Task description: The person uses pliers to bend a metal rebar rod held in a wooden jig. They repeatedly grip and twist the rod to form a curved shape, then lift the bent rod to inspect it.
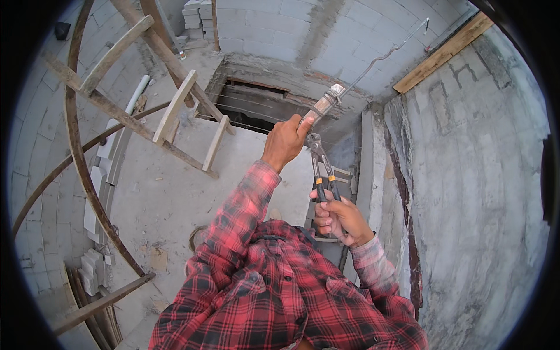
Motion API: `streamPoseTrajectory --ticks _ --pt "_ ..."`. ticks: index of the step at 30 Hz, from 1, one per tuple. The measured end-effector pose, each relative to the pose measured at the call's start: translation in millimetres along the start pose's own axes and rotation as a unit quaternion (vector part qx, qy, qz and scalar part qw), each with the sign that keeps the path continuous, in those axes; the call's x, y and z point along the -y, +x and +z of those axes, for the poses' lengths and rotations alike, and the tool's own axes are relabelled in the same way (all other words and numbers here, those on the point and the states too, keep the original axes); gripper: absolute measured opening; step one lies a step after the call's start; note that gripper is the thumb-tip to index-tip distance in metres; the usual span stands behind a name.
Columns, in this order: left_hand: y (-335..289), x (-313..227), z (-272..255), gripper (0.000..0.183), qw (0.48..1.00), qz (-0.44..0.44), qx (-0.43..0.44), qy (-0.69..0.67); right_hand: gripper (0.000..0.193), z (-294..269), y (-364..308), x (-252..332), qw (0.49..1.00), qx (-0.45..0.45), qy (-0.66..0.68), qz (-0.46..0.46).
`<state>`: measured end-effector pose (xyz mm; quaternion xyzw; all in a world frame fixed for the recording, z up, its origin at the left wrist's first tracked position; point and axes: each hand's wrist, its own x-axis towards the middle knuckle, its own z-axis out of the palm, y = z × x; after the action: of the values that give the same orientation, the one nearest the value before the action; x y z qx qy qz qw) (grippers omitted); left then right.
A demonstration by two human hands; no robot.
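Observation:
My left hand [284,142] is closed round the lower end of a short wooden piece [321,109], held out in front of me. Several turns of wire [331,98] wrap its upper end, and from there a thin line [376,59] runs up toward the block wall. In my right hand [344,220] are slip-joint pliers [318,156] with dark handles and orange bands. Their jaws point upward, just below the wooden piece and apart from the wire. My right fingers curl round the handles.
A wooden ladder [182,105] leans at the left, beside bent strips [74,134]. Ahead, a dark floor opening [248,105] has wires strung across it. A rough grey wall [478,163] rises close on my right, with a wooden plank [443,52] above. Blocks [90,271] lie lower left.

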<state>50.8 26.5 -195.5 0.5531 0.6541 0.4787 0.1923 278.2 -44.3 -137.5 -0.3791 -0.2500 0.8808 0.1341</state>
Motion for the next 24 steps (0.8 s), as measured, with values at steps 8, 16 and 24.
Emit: streamPoseTrajectory --ticks 8,16,24 --pt "-14 -12 -13 0.048 0.996 0.014 0.007 -0.093 0.025 -1 6 -23 0.886 0.293 0.343 0.107" --pt "-24 -28 -31 0.045 0.998 0.011 0.024 -0.053 0.029 -8 -1 -18 0.986 0.047 -0.156 -0.024" --pt "-30 -38 -45 0.043 0.997 0.039 0.026 -0.061 0.055 4 -47 28 0.395 -0.320 -0.759 -0.406"
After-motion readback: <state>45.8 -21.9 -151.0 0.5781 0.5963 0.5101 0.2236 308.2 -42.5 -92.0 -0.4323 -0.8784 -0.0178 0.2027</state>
